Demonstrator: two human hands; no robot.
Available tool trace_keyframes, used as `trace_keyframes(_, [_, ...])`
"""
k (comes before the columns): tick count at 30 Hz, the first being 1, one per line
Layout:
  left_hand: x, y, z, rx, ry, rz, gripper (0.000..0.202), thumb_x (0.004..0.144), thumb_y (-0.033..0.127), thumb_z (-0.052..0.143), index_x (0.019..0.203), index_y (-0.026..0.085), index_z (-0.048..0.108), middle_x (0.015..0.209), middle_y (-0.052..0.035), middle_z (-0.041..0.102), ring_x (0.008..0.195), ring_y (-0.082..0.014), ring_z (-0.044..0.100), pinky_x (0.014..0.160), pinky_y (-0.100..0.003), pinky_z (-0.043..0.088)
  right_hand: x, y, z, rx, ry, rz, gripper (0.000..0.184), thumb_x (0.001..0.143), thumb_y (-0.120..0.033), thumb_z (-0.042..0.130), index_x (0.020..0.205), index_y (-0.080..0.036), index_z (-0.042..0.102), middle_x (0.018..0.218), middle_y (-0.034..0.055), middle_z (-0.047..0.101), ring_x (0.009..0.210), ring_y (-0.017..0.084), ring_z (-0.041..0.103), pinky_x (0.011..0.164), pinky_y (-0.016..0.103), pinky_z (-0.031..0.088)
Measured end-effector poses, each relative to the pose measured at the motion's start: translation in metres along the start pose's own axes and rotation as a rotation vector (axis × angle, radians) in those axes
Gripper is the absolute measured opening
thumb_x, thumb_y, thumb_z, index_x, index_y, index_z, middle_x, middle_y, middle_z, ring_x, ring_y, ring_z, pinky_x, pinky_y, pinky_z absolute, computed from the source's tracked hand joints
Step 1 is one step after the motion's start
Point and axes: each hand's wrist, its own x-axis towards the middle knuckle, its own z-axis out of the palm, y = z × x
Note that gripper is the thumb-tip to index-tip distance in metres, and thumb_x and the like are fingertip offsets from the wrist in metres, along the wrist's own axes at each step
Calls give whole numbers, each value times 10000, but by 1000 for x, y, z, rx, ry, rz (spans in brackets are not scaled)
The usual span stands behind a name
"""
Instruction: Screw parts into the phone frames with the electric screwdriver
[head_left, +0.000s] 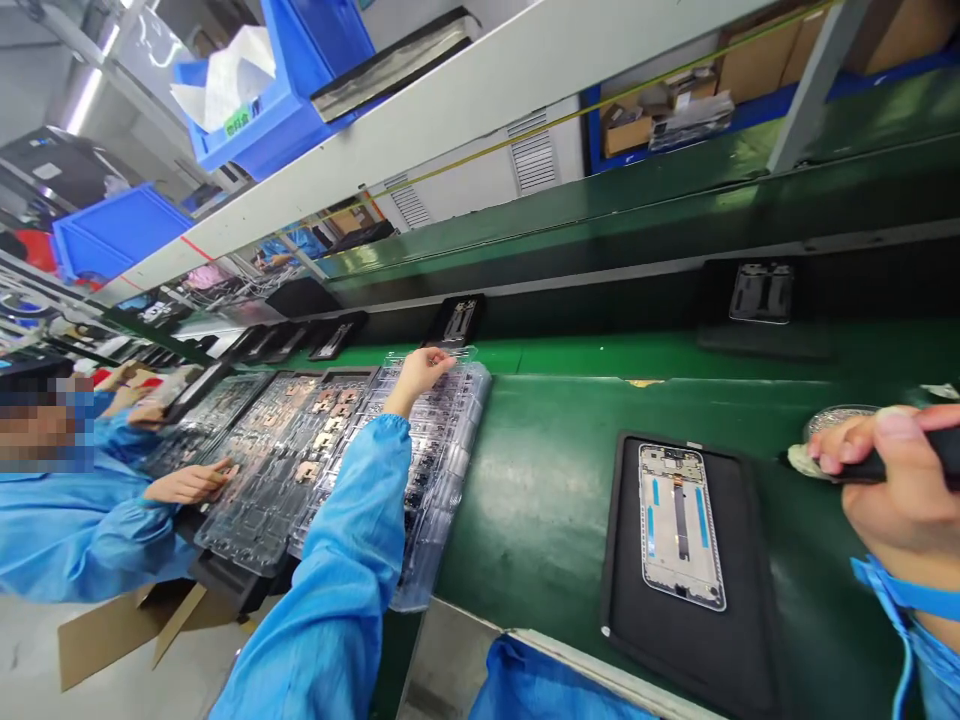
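My left hand (424, 372) reaches over the far end of a stack of clear plastic trays (469, 440). Its fingertips are pinched together, and whatever may be between them is too small to make out. At the right edge, my right hand (892, 480) is wrapped around a black screwdriver (870, 468) that points left, with something pale and crumpled (806, 462) around its front end. Just behind it sits a round dish (836, 418) of small bits. Between my hands, an open phone frame (682, 530) with blue strips lies on a black padded tray (739, 600).
A co-worker's hand (191, 484) touches neighbouring parts trays (255, 510) on the left. More phone frames on black holders (457, 320) line the green belt (555, 352) behind. A white shelf beam (480, 85) carrying blue bins (262, 130) crosses above.
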Motion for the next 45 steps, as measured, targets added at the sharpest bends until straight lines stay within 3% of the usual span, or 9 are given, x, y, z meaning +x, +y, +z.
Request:
trace_keyframes(8, [-13,30,-23,-39,73,19,426,897,526,985,797,247,678,772,-22,768,870,-230,695,901,-347,580,-3,4,2,102,-88,-67,661,559,-612,1177,868,-350,654,504,-60,557,358,213,484,402,414,466])
trace_keyframes(12, [-67,52,-18,-137,99,121,271,958,477,944,982,231,833,971,-57,885,954,-256,788,966,-374,639,-8,-2,2,120,-128,-112,578,746,-559,1142,951,-332,651,550,-79,596,373,193,524,417,364,497])
trace_keyframes(15, [-152,78,12,-311,53,360,277,1058,531,920,980,266,923,970,-60,914,911,-276,822,935,-416,681,-9,-4,3,116,-184,-163,522,863,-512,1109,997,-323,641,592,-90,614,387,164,538,424,316,510])
trace_keyframes(18, [-233,117,58,-359,-266,504,214,1182,452,848,1088,315,982,1056,-77,944,1023,-305,864,983,-470,707,-11,-5,5,95,-225,-169,497,932,-487,1082,1016,-318,623,625,-99,617,400,152,558,434,297,531])
trace_keyframes(21, [-272,154,104,-310,-427,554,164,1188,336,856,1107,338,999,1087,-74,955,1085,-323,849,1033,-530,682,-15,-6,6,58,-221,-130,482,990,-531,1035,1022,-315,605,631,-110,600,410,159,573,431,304,535])
trace_keyframes(27, [-275,179,149,-279,-574,575,149,1146,265,918,1200,361,1018,1096,-63,970,1174,-351,806,1106,-605,612,-16,-4,8,26,-217,-106,541,967,-611,1054,997,-306,609,686,-114,603,426,139,584,428,301,526])
trace_keyframes(32, [-277,172,158,-259,-557,589,148,1166,325,888,1212,369,1022,1087,-94,943,1171,-356,771,1090,-619,615,-15,-4,9,-17,-219,-116,529,983,-651,1023,984,-325,606,659,-108,586,423,158,561,418,336,521])
trace_keyframes(37, [-279,166,161,-271,-467,602,102,1130,328,937,1165,382,1017,1349,-117,877,1339,-368,739,1149,-605,634,-15,-4,8,-40,-206,-106,542,973,-691,1024,986,-343,609,667,-91,570,429,182,545,425,382,512])
trace_keyframes(45, [-282,160,164,-311,-439,605,37,1085,308,990,1070,321,960,1453,-111,836,1414,-376,705,1210,-609,626,-13,-6,8,-26,-201,-107,559,983,-663,1025,1006,-321,583,691,-110,565,440,141,549,435,339,531])
